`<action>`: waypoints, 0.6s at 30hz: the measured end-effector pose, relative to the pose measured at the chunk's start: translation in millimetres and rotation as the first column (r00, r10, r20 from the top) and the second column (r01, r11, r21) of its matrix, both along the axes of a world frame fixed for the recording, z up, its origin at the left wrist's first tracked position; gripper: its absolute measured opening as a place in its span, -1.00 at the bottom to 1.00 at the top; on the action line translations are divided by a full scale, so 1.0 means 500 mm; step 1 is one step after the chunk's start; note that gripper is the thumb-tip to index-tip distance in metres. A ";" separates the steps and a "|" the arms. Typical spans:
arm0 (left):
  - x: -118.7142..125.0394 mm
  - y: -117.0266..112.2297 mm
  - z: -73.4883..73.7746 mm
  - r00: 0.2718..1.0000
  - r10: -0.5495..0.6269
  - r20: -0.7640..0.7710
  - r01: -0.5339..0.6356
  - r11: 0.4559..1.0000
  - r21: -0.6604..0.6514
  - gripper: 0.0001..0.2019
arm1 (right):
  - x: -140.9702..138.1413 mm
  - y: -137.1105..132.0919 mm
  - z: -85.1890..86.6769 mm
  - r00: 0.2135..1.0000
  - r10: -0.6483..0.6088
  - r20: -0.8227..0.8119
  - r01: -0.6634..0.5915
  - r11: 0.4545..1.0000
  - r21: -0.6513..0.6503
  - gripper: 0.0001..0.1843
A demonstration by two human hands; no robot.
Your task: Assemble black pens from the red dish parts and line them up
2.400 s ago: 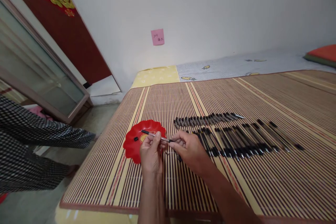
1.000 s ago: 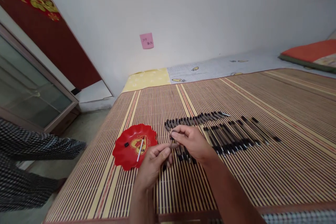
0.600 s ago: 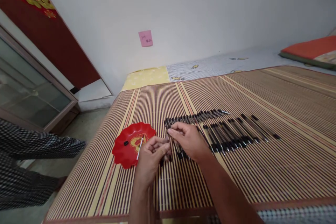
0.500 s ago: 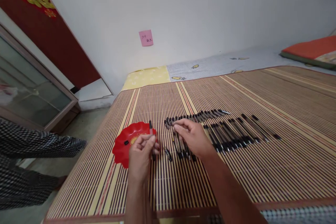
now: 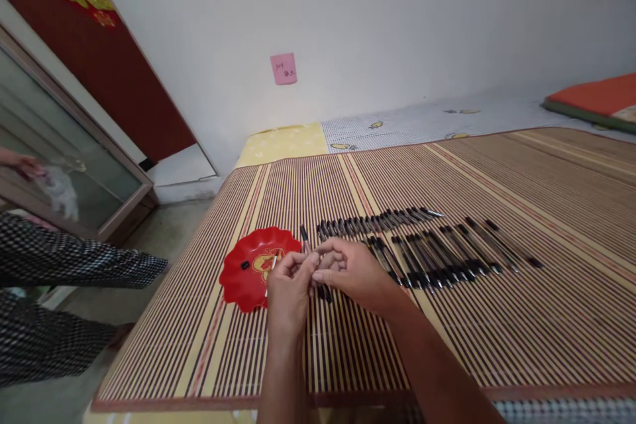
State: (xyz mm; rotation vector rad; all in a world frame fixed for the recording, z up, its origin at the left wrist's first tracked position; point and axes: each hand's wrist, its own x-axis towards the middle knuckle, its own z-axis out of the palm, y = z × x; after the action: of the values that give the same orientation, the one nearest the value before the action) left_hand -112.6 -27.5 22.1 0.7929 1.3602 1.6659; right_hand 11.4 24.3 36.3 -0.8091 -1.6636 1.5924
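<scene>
My left hand [image 5: 289, 285] and my right hand [image 5: 350, 273] meet over a striped bamboo mat [image 5: 497, 338], fingers pinched together. Between them they hold a black pen [image 5: 305, 237], whose dark end pokes up above my left fingers. Just left of my hands sits a red scalloped plate [image 5: 238, 275] holding a thin white refill [image 5: 271, 267] and a small black piece [image 5: 244, 265]. Two rows of black pens [image 5: 437, 255] lie on the mat to the right of my hands.
Another person in a checked garment [image 5: 59, 265] stands at the left beside the mat. A glass door [image 5: 59, 152] and a red door are behind them. A pink note [image 5: 283, 69] sticks on the white wall. Cushions [image 5: 596, 96] lie at the far right.
My left hand dropped the white refill in the red plate, then picked a pen off the mat. Both hands have come back together on it.
</scene>
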 end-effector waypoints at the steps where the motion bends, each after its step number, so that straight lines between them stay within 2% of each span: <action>1: -0.001 0.000 0.000 0.999 -0.026 -0.028 0.026 1.000 -0.002 -0.68 | 0.006 0.005 -0.003 1.000 -0.017 0.009 0.017 1.000 -0.006 -0.69; 3: -0.009 -0.004 -0.001 0.988 -0.069 -0.138 0.066 0.997 -0.026 -0.74 | 0.022 0.019 -0.010 0.998 -0.056 0.041 0.056 0.998 0.006 -0.67; 5: -0.020 -0.013 -0.003 0.942 -0.087 -0.323 0.067 0.995 -0.071 -0.85 | 0.039 0.034 -0.019 0.989 -0.112 0.097 0.107 0.993 0.054 -0.68; 7: -0.026 -0.025 -0.004 0.840 -0.111 -0.531 0.046 0.990 -0.133 -0.94 | 0.051 0.045 -0.027 0.964 -0.181 0.194 0.155 0.978 0.142 -0.69; 9: -0.025 -0.036 -0.003 0.740 -0.161 -0.653 0.029 0.978 -0.208 -0.85 | 0.055 0.049 -0.031 0.913 -0.239 0.332 0.162 0.957 0.243 -0.68; 11: -0.022 -0.043 -0.002 0.690 -0.225 -0.688 0.024 0.957 -0.289 -0.80 | 0.049 0.047 -0.032 0.838 -0.258 0.480 0.110 0.943 0.313 -0.65; 14: -0.022 -0.048 -0.004 0.679 -0.273 -0.682 0.039 0.941 -0.337 -0.79 | 0.028 0.034 -0.030 0.732 -0.258 0.631 0.021 0.934 0.358 -0.66; 18: -0.034 -0.052 -0.013 0.636 -0.295 -0.713 0.020 0.930 -0.368 -0.80 | 0.002 0.021 -0.033 0.682 -0.245 0.689 -0.025 0.934 0.357 -0.73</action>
State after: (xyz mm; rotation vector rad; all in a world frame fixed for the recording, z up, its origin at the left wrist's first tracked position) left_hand -129.8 -53.4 15.8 1.4594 1.9976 0.9020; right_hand 12.5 34.9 19.7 -1.4446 -2.2953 0.8592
